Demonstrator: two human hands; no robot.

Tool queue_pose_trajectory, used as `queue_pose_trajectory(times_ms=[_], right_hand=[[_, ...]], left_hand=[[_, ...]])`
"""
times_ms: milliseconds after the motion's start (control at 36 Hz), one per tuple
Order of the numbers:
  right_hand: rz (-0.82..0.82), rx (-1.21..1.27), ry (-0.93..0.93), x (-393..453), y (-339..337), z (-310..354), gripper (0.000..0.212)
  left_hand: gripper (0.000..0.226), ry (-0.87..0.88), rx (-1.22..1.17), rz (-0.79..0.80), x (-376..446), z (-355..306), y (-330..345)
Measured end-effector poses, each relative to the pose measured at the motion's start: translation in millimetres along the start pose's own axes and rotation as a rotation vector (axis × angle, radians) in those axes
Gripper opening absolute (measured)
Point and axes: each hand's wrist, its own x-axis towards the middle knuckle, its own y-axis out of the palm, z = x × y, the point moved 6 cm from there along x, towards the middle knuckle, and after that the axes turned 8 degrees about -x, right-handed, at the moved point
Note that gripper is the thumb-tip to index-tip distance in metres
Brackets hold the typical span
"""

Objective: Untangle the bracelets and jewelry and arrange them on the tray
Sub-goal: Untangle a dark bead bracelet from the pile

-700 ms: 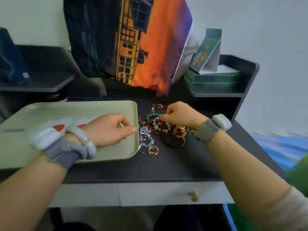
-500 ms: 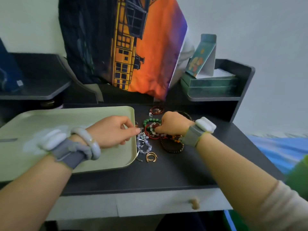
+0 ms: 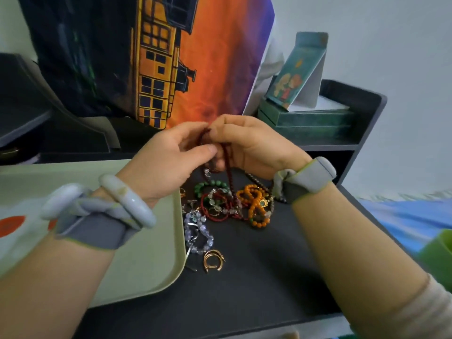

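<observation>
My left hand [image 3: 168, 157] and my right hand [image 3: 252, 145] meet above the jewelry pile, and both pinch a dark red bead strand [image 3: 230, 174] that hangs down into the tangle. Below it on the dark desk lie a green bead bracelet [image 3: 208, 185], an orange bead bracelet [image 3: 254, 204], red cord bracelets [image 3: 215, 209], a pale purple crystal bracelet [image 3: 198, 231] and gold rings [image 3: 214, 260]. The pale green tray [image 3: 151, 260] sits to the left, its right edge beside the pile.
A large painted canvas [image 3: 156, 57] leans at the back. A grey shelf unit [image 3: 352, 133] on the right holds green boxes [image 3: 308, 121] and a folded card [image 3: 298, 72]. The desk's front edge [image 3: 244, 329] is close to me.
Both hands rose from the pile and came together, lifting the dark red bead strand. The camera moved closer.
</observation>
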Motion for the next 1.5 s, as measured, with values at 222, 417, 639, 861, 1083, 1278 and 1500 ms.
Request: queue_pose_trajectory(times_ms=[222,417,639,861,1083,1278,1500], right_hand=[[-0.012,0.321,-0.098,-5,-5,-10,0.02],[-0.223,0.02,-0.079,-3,-6,-28,0.007],[-0.312,-0.627,-0.214,-11,27,-23,0.011],[-0.218,-0.781,-0.382,-18,51,-17,0.009],[-0.179,-0.389,-0.296,-19,41,-12,0.014],[-0.163,-0.182,-0.275,-19,36,-7,0.017],[-0.203,-0.122,-0.266,-15,27,-10,0.025]], left_hand=[[0.023,-0.268,-0.215,-0.069,-6,24,-7],[0.03,-0.343,-0.697,-0.137,-10,22,-16],[0.028,-0.096,-0.583,-0.251,-9,18,-29],[0.015,-0.041,-0.203,-0.275,-12,23,-31],[0.047,-0.141,0.039,-0.214,-15,29,-27],[0.076,-0.255,0.096,-0.161,-19,30,-19],[0.054,-0.297,-0.192,-0.091,-20,29,-11]])
